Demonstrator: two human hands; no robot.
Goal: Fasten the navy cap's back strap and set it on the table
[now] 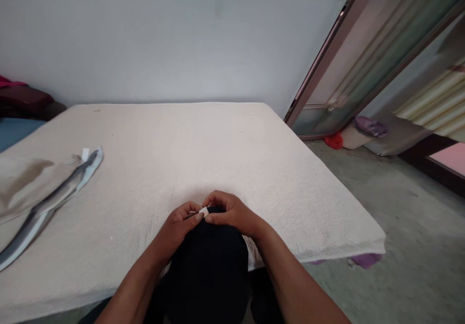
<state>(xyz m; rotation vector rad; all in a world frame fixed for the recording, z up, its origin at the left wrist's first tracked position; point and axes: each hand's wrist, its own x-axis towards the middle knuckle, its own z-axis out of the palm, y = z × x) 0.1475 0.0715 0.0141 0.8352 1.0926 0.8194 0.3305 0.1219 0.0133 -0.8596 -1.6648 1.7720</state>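
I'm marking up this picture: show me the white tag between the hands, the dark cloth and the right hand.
White tag [204,211]: head view, its visible middle.
Dark cloth [212,266]: head view, its broad middle.
Right hand [233,211]: head view, middle of the hand.

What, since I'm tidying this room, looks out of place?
Purple material pokes out below the near right corner of the white cover, breaking its pale edge. A red item, too blurred to identify, sits low beside the door. Nothing looks spilled.
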